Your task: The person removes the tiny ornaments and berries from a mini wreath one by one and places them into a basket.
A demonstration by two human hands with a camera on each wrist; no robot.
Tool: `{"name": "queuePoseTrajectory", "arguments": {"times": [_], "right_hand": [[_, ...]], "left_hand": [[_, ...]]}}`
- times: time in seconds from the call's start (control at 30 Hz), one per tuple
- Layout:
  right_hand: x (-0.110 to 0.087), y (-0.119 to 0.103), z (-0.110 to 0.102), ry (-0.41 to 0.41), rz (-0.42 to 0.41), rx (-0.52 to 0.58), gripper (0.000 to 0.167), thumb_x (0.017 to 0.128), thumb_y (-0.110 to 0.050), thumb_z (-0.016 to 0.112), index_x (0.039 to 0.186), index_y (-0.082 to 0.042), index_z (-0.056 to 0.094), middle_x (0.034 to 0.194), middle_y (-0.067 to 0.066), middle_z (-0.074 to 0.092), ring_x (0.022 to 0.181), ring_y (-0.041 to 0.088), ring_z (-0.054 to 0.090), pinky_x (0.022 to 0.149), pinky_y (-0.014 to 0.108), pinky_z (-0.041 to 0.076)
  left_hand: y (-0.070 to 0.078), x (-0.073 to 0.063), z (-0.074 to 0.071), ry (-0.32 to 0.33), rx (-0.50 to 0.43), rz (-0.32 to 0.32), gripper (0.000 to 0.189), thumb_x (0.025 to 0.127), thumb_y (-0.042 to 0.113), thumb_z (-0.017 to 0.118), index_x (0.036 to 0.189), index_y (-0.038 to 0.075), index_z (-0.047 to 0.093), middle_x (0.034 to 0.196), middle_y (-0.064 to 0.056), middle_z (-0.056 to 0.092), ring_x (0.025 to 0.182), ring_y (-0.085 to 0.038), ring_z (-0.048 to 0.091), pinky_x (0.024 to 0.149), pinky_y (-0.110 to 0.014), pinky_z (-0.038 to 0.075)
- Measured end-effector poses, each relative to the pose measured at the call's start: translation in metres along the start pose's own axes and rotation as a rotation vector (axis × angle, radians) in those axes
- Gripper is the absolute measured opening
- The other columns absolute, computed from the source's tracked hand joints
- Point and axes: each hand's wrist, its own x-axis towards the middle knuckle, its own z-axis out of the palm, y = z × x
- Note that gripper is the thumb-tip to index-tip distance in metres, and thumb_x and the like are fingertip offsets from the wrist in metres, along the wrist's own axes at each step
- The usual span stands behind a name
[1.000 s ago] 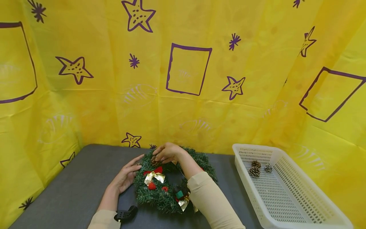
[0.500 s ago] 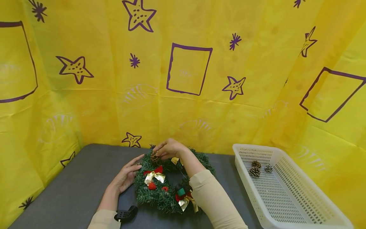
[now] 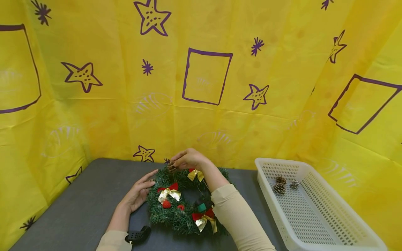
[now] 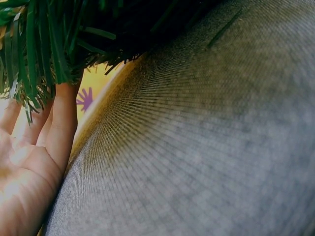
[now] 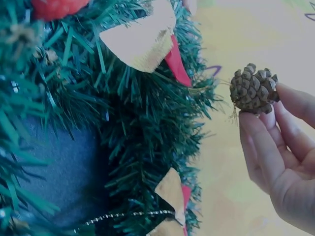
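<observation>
A green tinsel wreath [image 3: 169, 220] lies on the dark grey table. My right hand [image 3: 191, 159] pinches a brown pine cone [image 5: 253, 89] between thumb and fingers above the wreath's far left part. In the right wrist view the cone is apart from the branches, with a thin thread running from it to them. Fingers straight, my left hand [image 3: 139, 192] rests against the wreath's left side; in the left wrist view its fingertips are hidden behind green strands. Red and gold bows [image 3: 170, 194], a red berry-like ornament [image 3: 166, 204] and a small green box [image 3: 201, 207] decorate the wreath.
To the right stands a white perforated plastic basket [image 3: 273, 209] holding brown pine cones [image 3: 279, 188] and a smaller silvery cone [image 3: 294, 184]. A yellow patterned cloth [image 3: 207, 122] hangs behind the table. A black strap [image 3: 138, 235] is on the left wrist.
My right hand has lifted the pine cone up and slightly away from the wreath, uncovering the far bow and more of the near one. My left hand has stayed in place.
</observation>
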Motion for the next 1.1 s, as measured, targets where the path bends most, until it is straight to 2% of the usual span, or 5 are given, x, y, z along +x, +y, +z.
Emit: {"name": "queuePoseTrajectory", "arguments": {"times": [0.23,0.43,0.57,0.8,1.1], "right_hand": [[-0.002,-0.002,-0.012,0.018,-0.004,0.020,0.031,0.092,-0.004,0.066,0.123,-0.002,0.069,0.130,0.016,0.066,0.097,0.018,0.069,0.104,0.045,0.049],[-0.004,0.000,-0.022,0.026,-0.007,0.018,0.033,0.093,-0.004,0.064,0.126,-0.002,0.067,0.134,0.016,0.064,0.107,0.022,0.069,0.098,0.037,0.053],[-0.006,0.003,-0.029,0.031,-0.005,0.032,0.034,0.094,-0.004,0.063,0.127,-0.001,0.065,0.135,0.017,0.062,0.111,0.024,0.068,0.100,0.038,0.052],[-0.010,0.009,-0.042,0.041,-0.009,0.070,0.035,0.094,-0.002,0.061,0.129,0.000,0.064,0.137,0.018,0.060,0.110,0.023,0.068,0.106,0.043,0.048],[-0.017,0.019,-0.059,0.082,-0.008,0.100,0.035,0.094,-0.002,0.062,0.129,0.000,0.064,0.138,0.018,0.060,0.108,0.020,0.067,0.104,0.040,0.049]], "left_hand": [[-0.001,0.000,-0.001,-0.005,-0.003,0.004,0.070,0.100,0.016,0.050,0.160,0.011,0.015,0.167,-0.016,-0.015,0.154,-0.038,-0.014,0.088,-0.011,0.037],[-0.001,-0.001,-0.001,-0.007,-0.009,0.008,0.069,0.100,0.016,0.050,0.160,0.012,0.015,0.167,-0.016,-0.016,0.155,-0.037,-0.013,0.081,-0.016,0.037],[-0.001,-0.001,-0.001,-0.009,-0.017,0.009,0.069,0.100,0.015,0.050,0.160,0.012,0.016,0.167,-0.016,-0.016,0.155,-0.036,-0.010,0.076,-0.019,0.036],[-0.002,-0.001,0.000,-0.014,-0.004,0.009,0.069,0.101,0.016,0.048,0.160,0.011,0.014,0.166,-0.016,-0.017,0.154,-0.037,-0.012,0.084,-0.014,0.036],[-0.002,0.000,-0.001,-0.017,0.006,0.013,0.069,0.101,0.017,0.049,0.160,0.011,0.014,0.166,-0.016,-0.017,0.154,-0.039,-0.015,0.091,-0.009,0.038]]}}
